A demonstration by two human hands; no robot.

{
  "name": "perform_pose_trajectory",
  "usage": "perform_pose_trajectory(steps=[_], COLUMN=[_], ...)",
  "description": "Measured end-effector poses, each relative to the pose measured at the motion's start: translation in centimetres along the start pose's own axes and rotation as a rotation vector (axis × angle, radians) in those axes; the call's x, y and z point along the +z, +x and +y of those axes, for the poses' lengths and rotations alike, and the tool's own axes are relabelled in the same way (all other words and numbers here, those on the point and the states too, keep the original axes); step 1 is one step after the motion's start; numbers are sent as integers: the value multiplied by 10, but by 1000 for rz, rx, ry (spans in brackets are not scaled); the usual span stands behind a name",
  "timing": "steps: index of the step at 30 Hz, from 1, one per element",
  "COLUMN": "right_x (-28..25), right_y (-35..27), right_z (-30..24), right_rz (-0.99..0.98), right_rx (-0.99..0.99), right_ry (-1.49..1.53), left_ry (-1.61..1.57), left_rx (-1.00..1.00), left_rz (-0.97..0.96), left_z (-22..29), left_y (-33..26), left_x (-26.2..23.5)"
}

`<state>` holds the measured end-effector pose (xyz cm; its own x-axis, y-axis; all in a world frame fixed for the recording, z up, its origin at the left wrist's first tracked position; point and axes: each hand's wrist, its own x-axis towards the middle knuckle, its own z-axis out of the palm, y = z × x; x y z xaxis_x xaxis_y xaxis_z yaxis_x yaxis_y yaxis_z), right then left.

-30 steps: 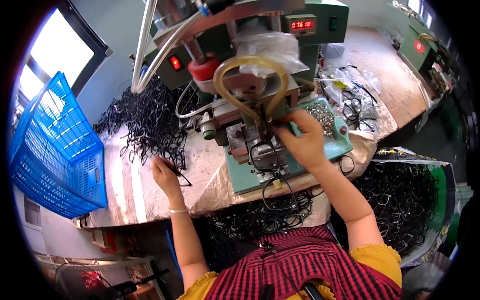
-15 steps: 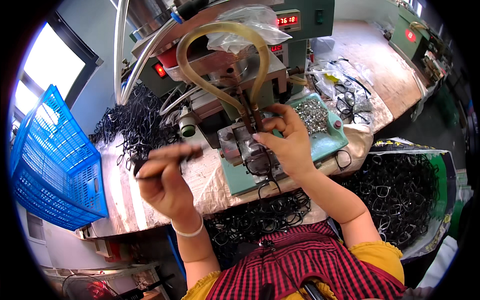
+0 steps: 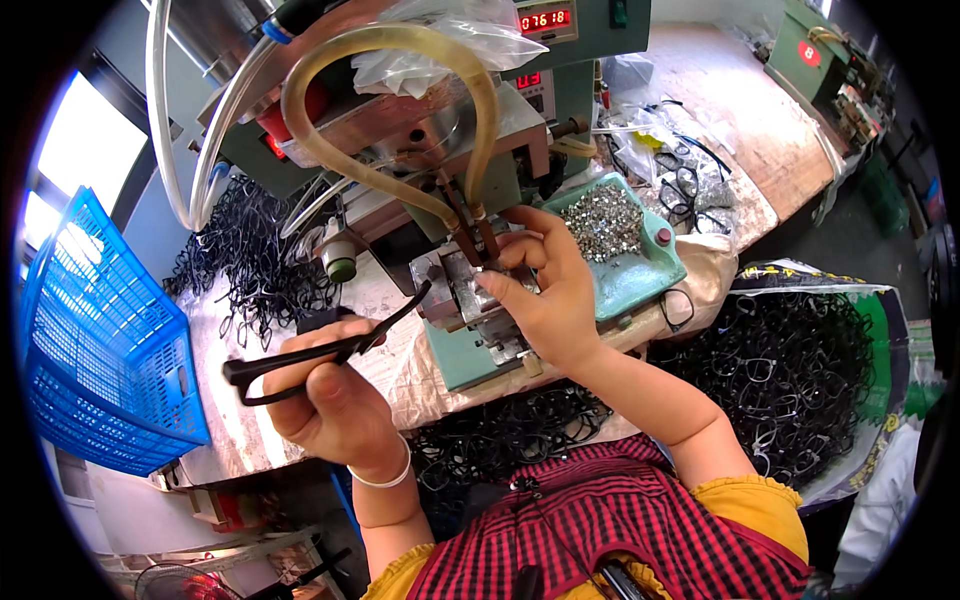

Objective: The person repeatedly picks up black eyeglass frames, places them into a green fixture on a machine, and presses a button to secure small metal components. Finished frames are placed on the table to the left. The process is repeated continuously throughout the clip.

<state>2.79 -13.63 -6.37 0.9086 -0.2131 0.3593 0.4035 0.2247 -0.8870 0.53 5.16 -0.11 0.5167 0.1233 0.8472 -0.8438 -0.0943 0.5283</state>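
I'm watching the left hand (image 3: 335,405) gripping a black eyeglass frame (image 3: 350,345), which is hanging above the worktable (image 3: 235,395), left of the machine's metal clamp (image 3: 465,290). The right hand (image 3: 555,305) is bending its thumb and fingers close together beside the brown prongs (image 3: 468,246) over that clamp; whether they're pinching anything, I can't tell. A green tray (image 3: 625,285) is sitting beyond the right wrist, holding small metal pieces (image 3: 600,222), while a blue basket (image 3: 110,370) is standing at far left.

The eyeglass frame (image 3: 290,360) is black, the basket (image 3: 110,345) blue, the apron (image 3: 600,515) red-and-black checked, the tray (image 3: 622,288) sea-green.
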Motion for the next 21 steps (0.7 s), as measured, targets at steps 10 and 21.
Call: perform_pose_trajectory(steps=[10, 21], right_x=[1, -16], right_y=[-2, 12], right_z=[-3, 8], right_rz=[69, 78], right_rx=[-16, -176], right_ry=[127, -208], left_ry=[182, -97], left_rx=[-132, -285], left_rz=[132, 218], left_z=[-4, -20], left_y=[18, -30], left_x=[15, 1])
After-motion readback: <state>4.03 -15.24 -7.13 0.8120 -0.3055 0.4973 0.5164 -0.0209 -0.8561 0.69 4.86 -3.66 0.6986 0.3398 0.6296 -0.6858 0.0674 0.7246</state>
